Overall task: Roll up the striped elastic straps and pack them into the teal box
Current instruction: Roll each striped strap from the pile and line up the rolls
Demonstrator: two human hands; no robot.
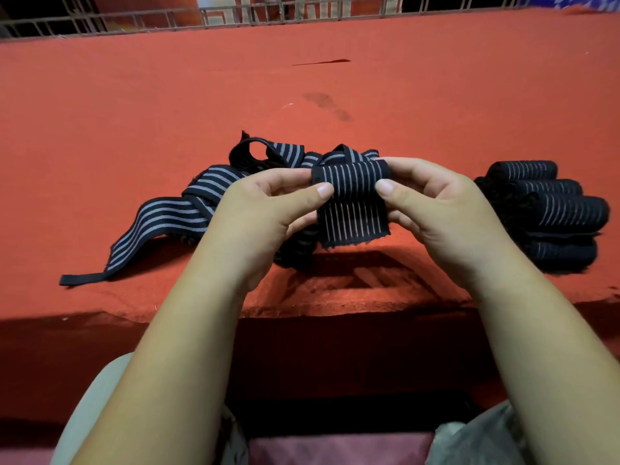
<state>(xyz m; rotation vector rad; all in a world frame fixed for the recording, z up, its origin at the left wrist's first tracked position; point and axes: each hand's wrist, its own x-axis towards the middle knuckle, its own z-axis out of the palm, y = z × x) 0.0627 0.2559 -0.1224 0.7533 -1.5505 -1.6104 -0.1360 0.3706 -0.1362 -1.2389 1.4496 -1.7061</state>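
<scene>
Pinching a partly rolled striped elastic strap (352, 193) between both hands, held it up over the near part of the red cloth-covered table (134, 95). Gripped the left end of the roll with the left hand (268, 206), thumb pressed on the front face and fingers curled round behind. Gripped the right end the same way with the right hand (439, 209), thumb tip on the front and fingers wrapped over the top and back. Let the unrolled tail hang straight down below the two thumbs, thin pale stripes running along its length and a frayed edge at the bottom; could not tell whether that edge touched the cloth.

Had a loose tangle of unrolled straps (188, 209), dark with wide grey stripes, lying on the cloth behind and left of the hands, one narrow dark end trailing toward the near left. Had a pile of rolled straps (550, 209) lying on their sides just right of the right hand, packed against one another. Faced a dark stain (327, 104) farther back on the cloth and a wire rack (134, 20) along the far edge.
</scene>
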